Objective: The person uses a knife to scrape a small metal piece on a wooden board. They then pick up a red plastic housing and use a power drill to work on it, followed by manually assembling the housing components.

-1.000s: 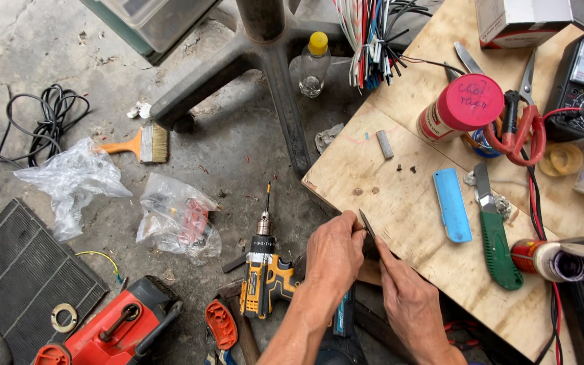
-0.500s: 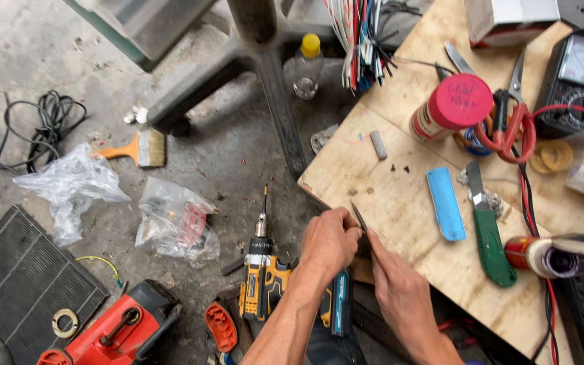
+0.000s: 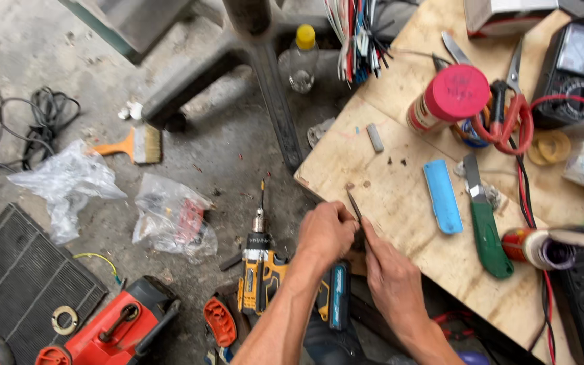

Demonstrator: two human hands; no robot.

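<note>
A plywood board (image 3: 400, 203) fills the right half of the view, lying over a bare concrete floor (image 3: 224, 149). At the lower left sits a dark ribbed panel (image 3: 15, 284), with a red power tool (image 3: 123, 331) just beside it. Two crumpled clear plastic bags (image 3: 69, 182) lie on the floor near a paintbrush (image 3: 136, 144) with an orange handle. A yellow cordless drill (image 3: 261, 270) lies on the floor just left of the hands, its bit pointing away.

On the board, well apart from the hands, are a multimeter (image 3: 582, 67), a red-capped can (image 3: 447, 98), red-handled scissors (image 3: 508, 115), a green utility knife (image 3: 487, 220) and a flat blue case (image 3: 443, 196).

At the board's near corner the left hand (image 3: 326, 233) is curled closed and the right hand (image 3: 390, 274) is pinched; both grip a thin dark metal strip (image 3: 353, 205), which sticks up between them, over the board's edge.
</note>
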